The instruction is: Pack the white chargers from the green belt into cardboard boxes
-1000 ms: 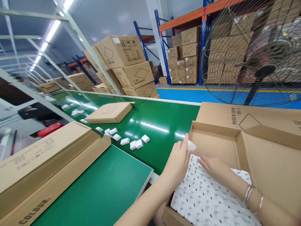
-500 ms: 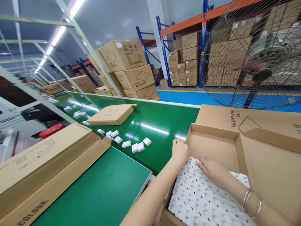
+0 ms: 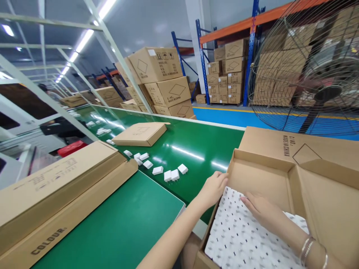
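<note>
White plastic pronged blocks (image 3: 235,231) pack the lower-right brown cardboard box (image 3: 260,166); one lately raised by the curled left hand (image 3: 213,189) has vanished, seemingly placed. The right hand (image 3: 262,211) overlies blocks; both grips unclear.

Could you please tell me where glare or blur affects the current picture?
Head view: the ceiling lights burn out to white; glare streaks the green conveyor belt. Head view again: the blades of the fan smear faintly, while the packed white plug adapters near the right hand look fairly clear.
</note>
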`<state>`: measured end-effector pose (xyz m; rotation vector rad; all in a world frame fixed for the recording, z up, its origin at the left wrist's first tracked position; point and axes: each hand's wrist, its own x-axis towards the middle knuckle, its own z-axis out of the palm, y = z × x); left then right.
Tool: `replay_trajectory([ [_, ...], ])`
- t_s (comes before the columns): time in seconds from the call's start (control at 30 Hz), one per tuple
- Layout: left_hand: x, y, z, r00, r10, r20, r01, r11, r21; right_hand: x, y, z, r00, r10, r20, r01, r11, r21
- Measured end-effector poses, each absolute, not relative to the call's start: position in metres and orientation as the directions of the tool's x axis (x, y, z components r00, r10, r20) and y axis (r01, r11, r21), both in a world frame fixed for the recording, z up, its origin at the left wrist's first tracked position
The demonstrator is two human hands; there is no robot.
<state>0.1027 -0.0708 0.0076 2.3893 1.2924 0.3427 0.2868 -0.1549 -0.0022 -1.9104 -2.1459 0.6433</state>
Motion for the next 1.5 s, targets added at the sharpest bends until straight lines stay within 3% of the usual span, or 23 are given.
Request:
replay_trajectory([
  [0.07, 0.078, -0.062, 0.017, 0.453, 0.889, 0.058, 0.775, -0.425, 0.467, 0.287, -0.154, -0.002, -0.142, 0.977, -0.157, 0.894, 0.059, -0.445],
  [0.17, 0.039, -0.044, 0.018, 0.166, 0.985, 0.047, 0.969, -0.172, 0.176, 0.289, -0.153, -0.005, -0.135, 0.975, -0.176, 0.882, 0.038, -0.47],
  [0.23, 0.018, -0.033, 0.006, 0.016, 0.995, 0.094, 0.999, -0.013, -0.032, 0.29, -0.152, -0.006, -0.138, 0.973, -0.183, 0.866, 0.028, -0.5],
  [0.33, -0.001, -0.018, -0.02, -0.068, 0.987, 0.145, 0.986, 0.088, -0.141, 0.293, -0.15, -0.006, -0.151, 0.968, -0.199, 0.819, 0.01, -0.574],
  [0.47, -0.007, -0.006, -0.045, -0.091, 0.991, 0.103, 0.99, 0.102, -0.102, 0.299, -0.148, 0.0, -0.152, 0.975, -0.162, 0.771, 0.015, -0.636],
  [0.63, -0.007, -0.003, -0.049, -0.088, 0.989, 0.116, 0.994, 0.094, -0.052, 0.283, -0.129, 0.023, -0.217, 0.97, -0.113, 0.797, 0.109, -0.594],
  [0.8, -0.003, -0.009, -0.053, -0.086, 0.992, 0.094, 0.996, 0.086, 0.005, 0.211, -0.073, 0.033, -0.369, 0.927, -0.065, 0.793, 0.277, -0.543],
  [0.9, -0.003, -0.008, -0.047, -0.103, 0.988, 0.112, 0.995, 0.101, 0.024, 0.16, -0.03, 0.018, -0.323, 0.941, -0.105, 0.863, 0.247, -0.441],
  [1.0, -0.013, 0.0, -0.037, -0.231, 0.951, 0.207, 0.973, 0.222, 0.064, 0.117, 0.003, -0.003, -0.219, 0.97, -0.104, 0.913, 0.167, -0.373],
  [1.13, -0.029, 0.007, -0.036, -0.384, 0.92, 0.079, 0.922, 0.376, 0.097, 0.084, 0.018, -0.025, -0.117, 0.989, -0.094, 0.95, 0.084, -0.301],
  [1.23, -0.032, 0.006, -0.042, -0.358, 0.934, -0.017, 0.929, 0.357, 0.097, 0.081, 0.019, -0.031, -0.126, 0.988, -0.093, 0.956, 0.096, -0.277],
  [1.37, -0.029, 0.001, -0.04, -0.279, 0.96, -0.037, 0.952, 0.281, 0.121, 0.101, 0.023, -0.022, -0.171, 0.977, -0.128, 0.948, 0.127, -0.292],
  [1.5, -0.026, -0.001, -0.031, -0.06, 0.997, -0.056, 0.956, 0.074, 0.284, 0.124, 0.02, -0.007, -0.231, 0.967, -0.107, 0.927, 0.186, -0.325],
])
